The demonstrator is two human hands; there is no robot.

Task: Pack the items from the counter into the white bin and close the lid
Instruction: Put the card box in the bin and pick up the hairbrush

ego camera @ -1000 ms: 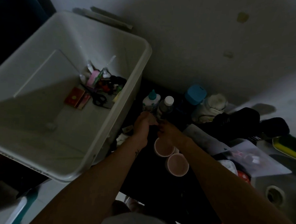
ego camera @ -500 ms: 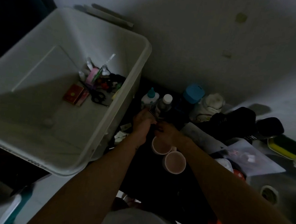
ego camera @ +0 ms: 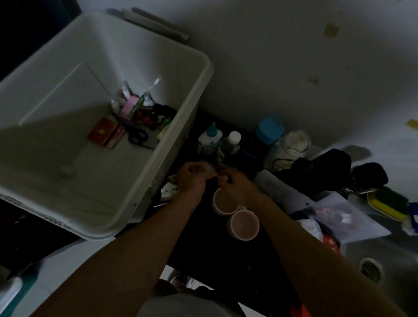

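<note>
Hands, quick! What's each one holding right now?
Left hand: grips the hairbrush.
Right hand: pinches the hairbrush too.

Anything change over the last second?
No real move: left hand still grips the bristled brush, right hand still pinches its edge; nothing taken or released. The white bin, cups and bottles are unchanged; only the camera shifted.

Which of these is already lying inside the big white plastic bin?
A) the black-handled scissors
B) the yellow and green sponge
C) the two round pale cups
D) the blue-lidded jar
A: the black-handled scissors lie on the floor of the white plastic bin, next to a flat red box; the other three are outside it.
</note>
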